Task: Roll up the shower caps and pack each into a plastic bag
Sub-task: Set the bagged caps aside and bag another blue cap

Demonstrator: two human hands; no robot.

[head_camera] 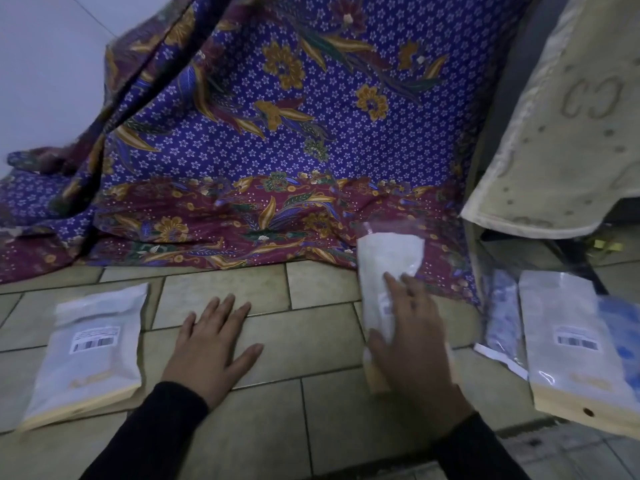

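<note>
Fingers [398, 289] of the right hand [412, 344] are laid nearly straight across a white plastic bag [389, 258], thumb over its left edge; no curl beneath can be made out. Fingers of the left hand [211, 344] are spread wide, flat on the tiled floor [311, 341]. The bag, lying partly on floor, partly on patterned cloth [277, 133], is judged light, soft and slippery, best pinched at an edge.

- Cream cloth [571, 116] — two large stitched letters, seemingly an "O" and a "C".
- Left bag [86, 348], right bag [575, 344] — barcode labels, print too blurred to read.
</note>
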